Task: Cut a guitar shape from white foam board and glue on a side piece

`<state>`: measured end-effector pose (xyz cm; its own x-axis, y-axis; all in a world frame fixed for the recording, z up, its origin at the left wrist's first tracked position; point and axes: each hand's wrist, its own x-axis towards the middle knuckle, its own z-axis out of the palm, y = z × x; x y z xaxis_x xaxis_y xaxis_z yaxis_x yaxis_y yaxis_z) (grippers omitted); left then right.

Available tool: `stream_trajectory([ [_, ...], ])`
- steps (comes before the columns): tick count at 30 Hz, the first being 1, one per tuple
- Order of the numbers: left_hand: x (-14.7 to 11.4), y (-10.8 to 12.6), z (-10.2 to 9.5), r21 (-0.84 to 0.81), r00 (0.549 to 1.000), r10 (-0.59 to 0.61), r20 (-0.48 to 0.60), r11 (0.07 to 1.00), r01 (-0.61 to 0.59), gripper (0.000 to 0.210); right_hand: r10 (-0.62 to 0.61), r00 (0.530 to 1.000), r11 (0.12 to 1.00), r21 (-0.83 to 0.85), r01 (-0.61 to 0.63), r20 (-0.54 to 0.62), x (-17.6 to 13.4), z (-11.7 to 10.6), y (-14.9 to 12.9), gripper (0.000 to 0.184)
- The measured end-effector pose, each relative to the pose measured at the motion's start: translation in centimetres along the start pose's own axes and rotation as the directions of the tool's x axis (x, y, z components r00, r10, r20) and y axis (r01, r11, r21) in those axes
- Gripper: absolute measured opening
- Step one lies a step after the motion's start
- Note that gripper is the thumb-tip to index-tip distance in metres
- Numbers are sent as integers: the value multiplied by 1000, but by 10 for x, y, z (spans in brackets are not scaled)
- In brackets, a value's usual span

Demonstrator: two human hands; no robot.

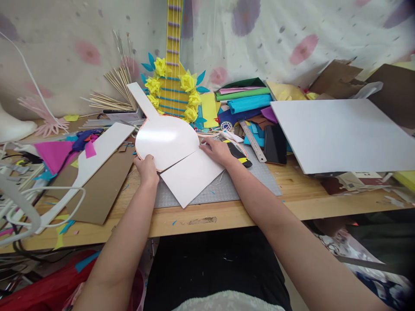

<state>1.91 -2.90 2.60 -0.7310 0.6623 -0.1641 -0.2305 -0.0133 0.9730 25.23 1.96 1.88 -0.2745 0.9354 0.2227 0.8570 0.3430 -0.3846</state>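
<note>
A white foam-board cutout (167,138), rounded with a straight neck, tilts over the grey cutting mat (259,181). My left hand (146,169) is closed on its lower left edge, thumb on top and fingers underneath. At its right edge, the curled fingers of my right hand (216,151) grip the rim, beside the corner of a flat white piece (194,175). A thin dark gap runs between that piece and the cutout. Just right of my right hand lies a black and yellow tool (240,155), partly covered by the hand.
Behind stands a yellow stringed-instrument model (174,86) with paper flowers. A metal ruler (253,141) and a dark phone (275,144) lie to the right, near a big white board (343,134). Brown cardboard (103,190), a white offcut (97,151) and cables (45,188) crowd the left.
</note>
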Motion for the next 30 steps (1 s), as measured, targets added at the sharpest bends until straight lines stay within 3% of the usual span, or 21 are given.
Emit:
stream_trajectory([
  [6,-2,-2,0,21,1000,-8,-2,1000,8,36,46,999,999,-21,-46,0,0,0,1,39],
  [13,1,0,-1,33,997,-16,77,999,13,35,50,999,998,-31,-50,5,-1,0,-1,37],
  [30,-4,3,-1,41,999,-15,34,999,14,36,36,999,992,-117,-38,-16,1,5,1,40],
])
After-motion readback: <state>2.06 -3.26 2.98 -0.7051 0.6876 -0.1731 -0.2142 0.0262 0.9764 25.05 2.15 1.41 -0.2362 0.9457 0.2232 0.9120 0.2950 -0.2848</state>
